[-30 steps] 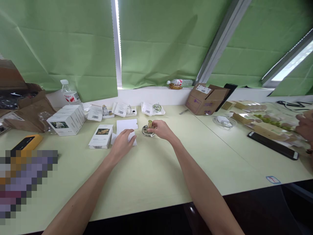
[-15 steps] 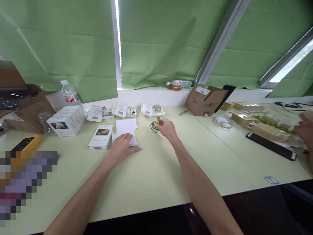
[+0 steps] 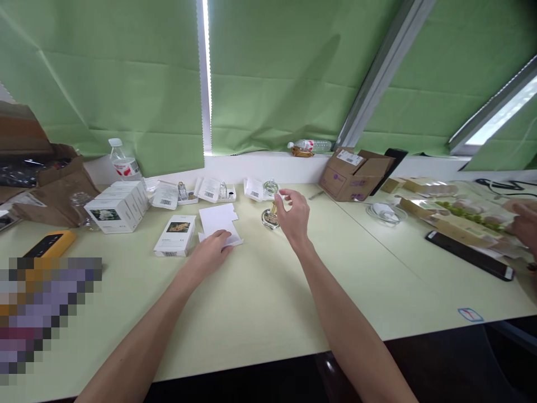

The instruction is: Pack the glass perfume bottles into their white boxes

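Observation:
My left hand (image 3: 213, 249) grips the near edge of a white folded card (image 3: 218, 217), fingers over it and thumb at its near side. A white box (image 3: 175, 236) with a yellow flower picture lies to the left of that hand. My right hand (image 3: 295, 217) is just above and right of a round glass bottle (image 3: 270, 220) with a gold-coloured neck. Its thumb and forefinger are apart, with nothing I can make out between them. Behind the fingers stands another round clear bottle (image 3: 271, 188) beside a white packet (image 3: 254, 189).
White boxes (image 3: 115, 210) stand in a row at the left, near a plastic bottle (image 3: 123, 161). Small glass items in white trays (image 3: 226, 193) line the back. At the right are a cardboard box (image 3: 348, 176), a cable (image 3: 385, 212), a black phone (image 3: 467, 254) and a co-worker's hand (image 3: 524, 224).
My right hand has let go of the bottle's gold-coloured neck and risen slightly. My left hand's fingers have drawn in on the card, whose near part has shifted and tilted.

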The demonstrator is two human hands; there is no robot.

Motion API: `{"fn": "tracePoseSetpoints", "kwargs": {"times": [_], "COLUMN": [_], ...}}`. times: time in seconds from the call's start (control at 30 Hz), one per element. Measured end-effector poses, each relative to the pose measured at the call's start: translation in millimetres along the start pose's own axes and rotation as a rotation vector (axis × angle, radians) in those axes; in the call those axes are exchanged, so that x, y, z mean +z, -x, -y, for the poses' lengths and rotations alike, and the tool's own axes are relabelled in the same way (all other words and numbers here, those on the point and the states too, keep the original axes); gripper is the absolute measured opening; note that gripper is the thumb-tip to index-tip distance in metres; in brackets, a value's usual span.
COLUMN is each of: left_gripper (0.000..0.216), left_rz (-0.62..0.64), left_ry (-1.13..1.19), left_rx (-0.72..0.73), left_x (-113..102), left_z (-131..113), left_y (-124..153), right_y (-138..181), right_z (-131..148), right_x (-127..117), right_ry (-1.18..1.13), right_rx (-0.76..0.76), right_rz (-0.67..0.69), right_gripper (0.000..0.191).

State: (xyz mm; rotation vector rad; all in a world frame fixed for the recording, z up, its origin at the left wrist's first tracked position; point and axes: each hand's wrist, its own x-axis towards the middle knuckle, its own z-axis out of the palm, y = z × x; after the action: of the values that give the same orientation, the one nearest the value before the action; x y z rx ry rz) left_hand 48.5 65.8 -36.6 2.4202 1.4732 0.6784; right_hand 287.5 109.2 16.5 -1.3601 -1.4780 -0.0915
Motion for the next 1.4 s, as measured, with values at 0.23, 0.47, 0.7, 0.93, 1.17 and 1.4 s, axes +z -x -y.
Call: {"fn": "tracePoseSetpoints", "kwargs": {"times": [0.23, 0.47, 0.7, 0.93, 1.17, 1.4], "left_gripper": [0.026, 0.029, 0.03, 0.031, 0.029, 0.053], "left_rz": [-0.01, -0.072, -0.194, -0.129, -0.45, -0.367], "left_ry": [-0.033, -0.12, -0.03, 0.097, 0.193, 0.737], "left_rx": [0.007, 0.002, 0.086, 0.239, 0.01, -0.466], "left_x": [-0.9, -6.5, -6.0, -3.7, -14.7, -15.6], "left_z": [-3.4, -14.0, -19.7, -26.2, -19.7, 6.6], "left_y": [-2.6, -2.2, 0.1, 3.5, -3.2, -13.9], "right_y": [13.6, 26.2, 28.3, 31.4, 29.6, 28.0], "right_z": [21.7, 2.8, 1.4, -1.4, -9.8, -8.6], "right_x": [4.7, 29.5, 31.1, 36.2, 44.5, 41.9], "right_ry": [-0.143, -0.363, -0.529, -0.698, -0.757, -0.788], "right_rx": [0.074, 0.518, 0.722, 0.794, 0.821, 0.834], "right_rz": [0.545, 0.961, 1.083, 1.033, 0.847, 0.828], "right_gripper": [0.036, 0.043, 0.049, 0.017, 0.008, 0.015]}}
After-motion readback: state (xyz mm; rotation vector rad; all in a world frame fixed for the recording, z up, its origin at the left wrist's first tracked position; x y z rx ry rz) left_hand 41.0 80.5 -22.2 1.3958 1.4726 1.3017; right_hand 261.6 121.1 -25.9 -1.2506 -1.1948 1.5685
